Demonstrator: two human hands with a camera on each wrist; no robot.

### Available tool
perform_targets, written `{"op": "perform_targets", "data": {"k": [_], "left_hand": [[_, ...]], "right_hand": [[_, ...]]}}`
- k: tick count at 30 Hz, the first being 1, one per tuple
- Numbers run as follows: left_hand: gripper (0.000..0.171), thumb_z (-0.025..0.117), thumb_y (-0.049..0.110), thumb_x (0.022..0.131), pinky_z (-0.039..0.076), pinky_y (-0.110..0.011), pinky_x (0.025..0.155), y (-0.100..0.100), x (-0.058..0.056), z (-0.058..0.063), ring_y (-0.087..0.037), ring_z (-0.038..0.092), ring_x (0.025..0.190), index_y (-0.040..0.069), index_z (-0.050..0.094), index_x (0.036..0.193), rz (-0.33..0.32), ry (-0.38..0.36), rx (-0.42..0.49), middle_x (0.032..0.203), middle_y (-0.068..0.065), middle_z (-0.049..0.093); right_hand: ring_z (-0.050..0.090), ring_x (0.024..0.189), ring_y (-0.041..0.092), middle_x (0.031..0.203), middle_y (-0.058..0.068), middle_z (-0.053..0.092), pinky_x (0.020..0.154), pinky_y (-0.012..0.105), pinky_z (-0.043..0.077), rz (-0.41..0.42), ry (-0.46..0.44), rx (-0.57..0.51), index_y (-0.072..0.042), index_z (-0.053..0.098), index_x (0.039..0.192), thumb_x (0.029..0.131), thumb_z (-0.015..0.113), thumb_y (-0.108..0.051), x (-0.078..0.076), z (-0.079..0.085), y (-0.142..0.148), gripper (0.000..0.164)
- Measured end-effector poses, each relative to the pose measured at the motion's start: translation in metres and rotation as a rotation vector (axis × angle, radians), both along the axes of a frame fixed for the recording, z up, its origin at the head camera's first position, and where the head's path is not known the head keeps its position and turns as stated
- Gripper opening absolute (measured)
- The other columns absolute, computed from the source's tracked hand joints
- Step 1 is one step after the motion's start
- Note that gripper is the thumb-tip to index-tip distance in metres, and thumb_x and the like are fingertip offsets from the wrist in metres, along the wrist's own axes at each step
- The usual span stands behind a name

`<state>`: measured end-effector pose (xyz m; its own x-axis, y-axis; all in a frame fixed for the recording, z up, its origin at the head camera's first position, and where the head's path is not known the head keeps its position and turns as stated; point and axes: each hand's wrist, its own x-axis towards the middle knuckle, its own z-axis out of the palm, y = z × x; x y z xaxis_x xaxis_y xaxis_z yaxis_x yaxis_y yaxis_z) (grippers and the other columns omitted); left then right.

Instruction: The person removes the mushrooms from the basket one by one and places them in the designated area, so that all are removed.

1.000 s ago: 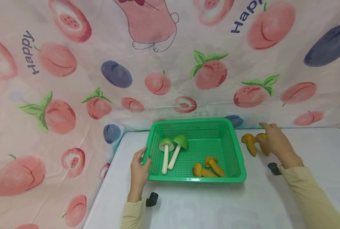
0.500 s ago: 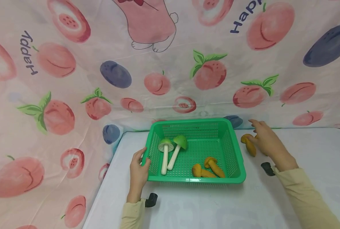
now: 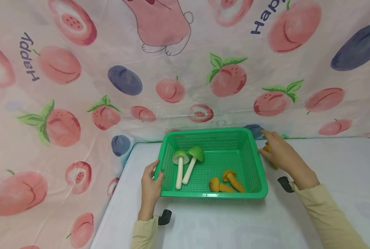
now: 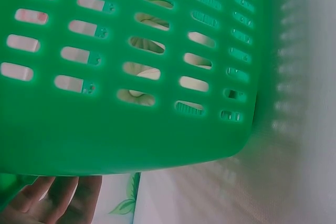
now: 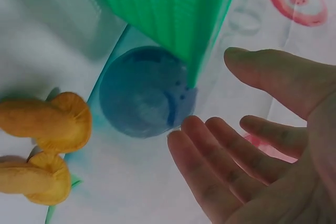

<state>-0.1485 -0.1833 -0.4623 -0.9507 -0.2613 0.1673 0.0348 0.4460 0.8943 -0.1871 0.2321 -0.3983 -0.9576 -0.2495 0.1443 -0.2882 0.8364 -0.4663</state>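
A green plastic basket (image 3: 214, 195) stands on the table. My left hand (image 3: 152, 183) holds its left rim, thumb at the rim and fingers outside; in the left wrist view the fingers (image 4: 79, 200) show beside the basket wall. My right hand (image 3: 281, 155) hovers by the basket's right rim, fingers spread and holding nothing, as the right wrist view shows. Beneath it lie two yellow-brown mushrooms (image 5: 65, 124), partly hidden in the head view. Inside the basket are two green-capped, white-stemmed mushrooms (image 3: 180, 169) at left and two yellow-brown mushrooms (image 3: 233, 180) at front right.
The white table (image 3: 203, 224) extends in front of the basket and to its right. Behind it hangs a fruit-print cloth (image 3: 172, 69), close to the basket's back rim.
My right hand has moved left from above the yellow-brown mushrooms outside toward the basket's right rim. The left hand stays on the left rim, and the mushrooms have not moved.
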Motion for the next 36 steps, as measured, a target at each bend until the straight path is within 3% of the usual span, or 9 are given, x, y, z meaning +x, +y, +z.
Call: {"op": "perform_targets", "data": {"k": [11, 30, 36], "left_hand": [[0.045, 0.056, 0.004, 0.096, 0.054, -0.041, 0.082, 0.001, 0.000, 0.000, -0.026, 0.060, 0.108, 0.011, 0.056, 0.141, 0.002, -0.004, 0.004, 0.142, -0.008, 0.051], [0.045, 0.056, 0.003, 0.096, 0.053, -0.044, 0.086, 0.002, 0.001, 0.001, -0.029, 0.060, 0.110, 0.008, 0.056, 0.141, 0.000, 0.003, 0.002, 0.143, -0.011, 0.051], [0.045, 0.056, 0.002, 0.096, 0.053, -0.044, 0.086, 0.001, 0.000, 0.001, -0.030, 0.061, 0.111, 0.007, 0.055, 0.141, -0.002, 0.008, 0.003, 0.142, -0.011, 0.051]], "right_hand": [[0.059, 0.109, 0.044, 0.129, 0.034, 0.047, 0.084, 0.054, 0.053, 0.049, 0.009, 0.012, 0.012, 0.037, 0.142, 0.092, 0.068, -0.009, 0.006, 0.007, -0.016, 0.062], [0.062, 0.098, 0.035, 0.121, 0.028, 0.054, 0.072, 0.043, 0.056, 0.119, 0.046, 0.064, 0.010, 0.047, 0.136, 0.091, 0.072, -0.014, 0.010, 0.011, -0.038, 0.057], [0.062, 0.105, 0.039, 0.128, 0.030, 0.053, 0.082, 0.049, 0.055, 0.143, -0.046, 0.048, 0.010, 0.044, 0.138, 0.093, 0.070, -0.017, 0.008, 0.016, -0.046, 0.059]]}}
